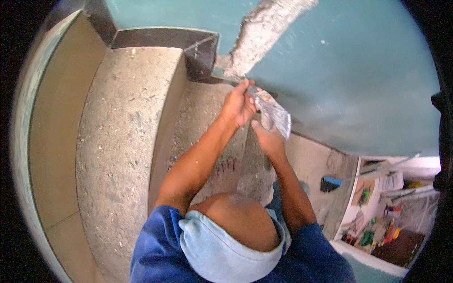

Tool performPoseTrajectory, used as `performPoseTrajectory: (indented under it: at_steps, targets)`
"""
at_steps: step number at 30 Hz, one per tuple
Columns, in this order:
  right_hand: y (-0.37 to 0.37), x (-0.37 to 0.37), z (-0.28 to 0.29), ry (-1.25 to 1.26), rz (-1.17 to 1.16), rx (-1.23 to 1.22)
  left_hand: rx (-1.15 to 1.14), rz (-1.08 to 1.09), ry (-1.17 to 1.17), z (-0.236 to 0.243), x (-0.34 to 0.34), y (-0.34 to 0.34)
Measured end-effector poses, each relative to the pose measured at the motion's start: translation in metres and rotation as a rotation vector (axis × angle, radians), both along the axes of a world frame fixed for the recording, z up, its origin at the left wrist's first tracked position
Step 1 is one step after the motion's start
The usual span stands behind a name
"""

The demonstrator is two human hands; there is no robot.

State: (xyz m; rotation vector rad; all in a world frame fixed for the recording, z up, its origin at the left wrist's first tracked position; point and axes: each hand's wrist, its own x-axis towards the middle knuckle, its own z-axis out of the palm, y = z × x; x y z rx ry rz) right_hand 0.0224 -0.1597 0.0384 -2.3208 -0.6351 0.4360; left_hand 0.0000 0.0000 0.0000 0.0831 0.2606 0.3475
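Head view, dirs by clock face from frame ctr. L hand [238,104] is just past ctr at 12-1 o'c., fingers curled, thumb & index up by a slim dark piece [253,89]; can't tell if they pinch it. R hand [271,140] is at 1-2 o'c., thumb up, palm side against a crumpled clear-plastic bundle [277,112], gripping its lower end; other fingers mostly hidden. Hands are close tog. but not pressed to each other. Bundle sits at approx. 1-2 o'c., tilted, w/ the dark piece at its upper L end; contents unclear.

Rough grey-white strip [266,35] runs up the teal wall [377,85] twd 1 o'c., its lower end just above the L hand. Dark skirting [203,56] at 11-12 o'c. Wide dusty step [122,118] at 9-10 o'c., w/ bits of debris on it; tan panel [61,122] beyond, at 9 o'c.

Bare foot [226,175] just below ctr at 6 o'c.; bent knee [236,217] under it, light-blue trouser leg [226,247] rolled up, navy sleeve [158,243] at 7-8 o'c. Brush [331,183], black & blue, at 3-4 o'c.; mixed clutter [377,233] at 4 o'c., too blurred to sort.
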Motion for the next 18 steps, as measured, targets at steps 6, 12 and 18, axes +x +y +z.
performPoseTrajectory:
  at_steps: [6,12,18]
  targets:
    - [-0.022,-0.026,0.025,0.046,-0.076,0.310,-0.006,-0.007,-0.025,0.004,-0.005,0.002]
    - [0.003,-0.003,0.024,0.158,0.000,0.020,0.032,0.004,0.001,0.004,-0.002,0.012]
    - [-0.022,-0.025,0.008,0.180,-0.191,0.333,0.005,-0.018,0.015,-0.001,-0.008,-0.001]
